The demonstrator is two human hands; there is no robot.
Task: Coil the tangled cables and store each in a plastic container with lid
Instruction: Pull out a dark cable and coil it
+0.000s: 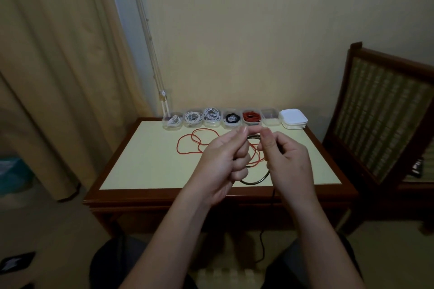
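The left hand [225,159] is curled closed round one side of a ring of dark cable [256,181], thumb and forefinger reaching up to the top of the loop. The right hand [287,159], just at three o'clock of it, has its fingers folded in and its thumb pressed to the forefinger on the ring's upper right (the contact itself hides behind the knuckles, but nothing else seems to be in that pinch). Holding the ring up off the table [150,155] keeps it round. I judge the left hand is the anchor and the right lays on each turn. The cable's free tail drops at six o'clock past the table's front edge toward the floor, so the coiling is not yet finished.

At ten o'clock from the hands the red cable [187,145] sprawls in open loops on the tabletop and runs in behind the fingers. I cannot tell whether it is snagged in the dark ring.

At twelve o'clock a row of clear containers [212,117] lines the far edge, well clear of the working space. Five hold coils: three white, one black, one red. The empty container [270,116] ends the row on the right, probably meant for this dark coil. Just beside it, at one o'clock, stands the stack of white lids [293,118], which suggests closing is being left to last.
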